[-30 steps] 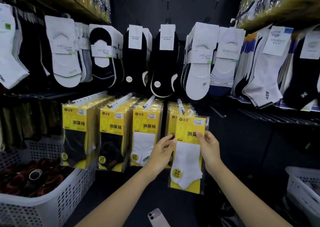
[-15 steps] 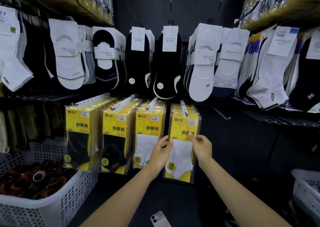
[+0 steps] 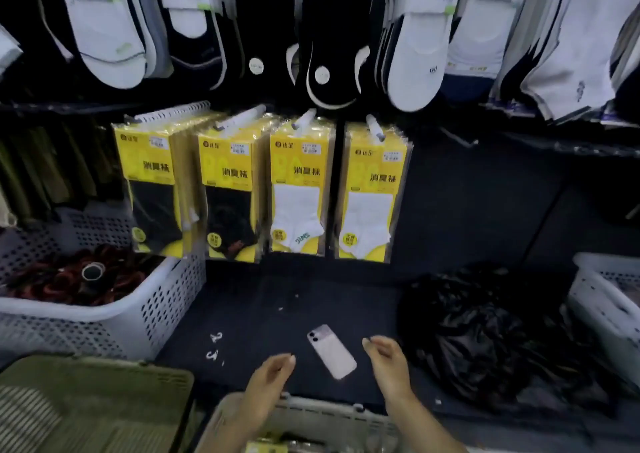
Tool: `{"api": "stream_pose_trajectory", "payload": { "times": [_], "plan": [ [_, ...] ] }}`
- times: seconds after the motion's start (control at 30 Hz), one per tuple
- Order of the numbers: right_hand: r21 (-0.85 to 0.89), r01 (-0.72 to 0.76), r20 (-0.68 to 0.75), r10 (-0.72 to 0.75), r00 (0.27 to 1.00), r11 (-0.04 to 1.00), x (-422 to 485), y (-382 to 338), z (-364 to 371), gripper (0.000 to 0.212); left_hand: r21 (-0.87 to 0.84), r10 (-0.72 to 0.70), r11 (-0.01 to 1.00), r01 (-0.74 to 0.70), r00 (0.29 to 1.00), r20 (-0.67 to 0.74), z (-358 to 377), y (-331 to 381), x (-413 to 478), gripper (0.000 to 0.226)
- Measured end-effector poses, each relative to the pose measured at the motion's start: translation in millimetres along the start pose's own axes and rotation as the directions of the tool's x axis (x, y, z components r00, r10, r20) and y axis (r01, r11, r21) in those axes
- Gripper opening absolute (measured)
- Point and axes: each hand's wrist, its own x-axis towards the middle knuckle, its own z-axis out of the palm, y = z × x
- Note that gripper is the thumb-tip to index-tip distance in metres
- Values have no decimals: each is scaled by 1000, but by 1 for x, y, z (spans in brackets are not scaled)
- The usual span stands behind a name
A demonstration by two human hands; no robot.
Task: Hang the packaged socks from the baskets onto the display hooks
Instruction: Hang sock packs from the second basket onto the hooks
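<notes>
Yellow sock packs hang in rows on white display hooks (image 3: 375, 127). The two left rows (image 3: 149, 189) hold black socks. The third row (image 3: 298, 186) and the rightmost row (image 3: 372, 193) hold white socks. My left hand (image 3: 268, 381) and my right hand (image 3: 386, 359) hover empty, fingers loosely curled, low over the dark shelf. Below them sits a beige basket (image 3: 311, 414) with a yellow pack (image 3: 266, 447) just showing at the bottom edge.
A pink phone (image 3: 331, 351) lies face down between my hands. A white basket (image 3: 104, 314) of dark red items stands left, another white basket (image 3: 606, 300) right. A crumpled black plastic bag (image 3: 485, 331) lies right of the phone. Loose socks hang above.
Both hands have let go of the white-sock pack, which now hangs on the rightmost hook, and dropped back toward the beige basket. The view has tilted downward.
</notes>
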Motion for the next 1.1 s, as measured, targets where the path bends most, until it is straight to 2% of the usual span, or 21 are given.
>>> {"api": "stream_pose_trajectory", "payload": {
  "times": [0.03,0.1,0.2,0.27,0.33,0.4,0.47,0.53,0.63,0.73,0.8,0.87,0.93,1.0,1.07,1.1],
  "plan": [
    [-25,-34,-5,34,999,999,-10,23,1,7,31,-28,999,30,999,-45,-6,-28,-12,17],
    [-130,-83,-8,83,997,988,-28,70,4,21,67,-82,994,88,992,-97,-18,-83,-36,10],
    [-290,-208,-2,217,976,934,-55,128,9,15,89,-162,981,170,982,-91,-23,-142,-63,30],
    [-258,-304,-39,305,952,917,-69,157,0,14,187,-234,949,253,965,-118,-20,-173,-70,37],
    [-261,-339,-80,330,941,904,-76,175,-15,14,234,-366,890,392,919,-149,-16,-195,-71,41],
    [-238,-376,-86,366,927,896,-77,182,-25,13,203,-438,866,457,889,-133,-13,-204,-70,44],
    [-280,-393,-25,403,915,876,-76,184,-29,11,222,-468,846,486,874,-129,-13,-206,-68,51],
    [-321,-388,49,425,904,864,-74,185,-27,10,180,-496,840,513,858,-129,-16,-203,-64,45],
    [-370,-427,127,500,857,825,-74,190,-21,42,152,-515,837,525,851,-106,-17,-201,-57,42],
    [-377,-449,180,539,823,810,-72,197,-13,45,158,-538,827,540,841,-58,-14,-198,-52,44],
    [-393,-419,170,512,842,818,-70,201,-7,46,180,-557,811,557,829,-52,-10,-197,-49,45],
    [-410,-351,125,433,893,842,-66,200,-2,42,199,-552,809,554,831,-70,-8,-195,-48,42],
    [-376,-313,32,350,936,872,-63,196,2,36,183,-536,818,545,838,-101,-7,-192,-47,34],
    [-315,-318,-60,316,947,894,-60,193,2,33,159,-537,818,553,833,-136,-8,-190,-48,33],
    [-251,-389,-54,389,920,886,-54,189,0,35,83,-555,815,573,814,-172,-8,-188,-47,31],
    [-188,-473,-4,481,877,860,-53,185,-3,35,9,-576,808,589,794,-194,-9,-187,-47,31]
  ]
}}
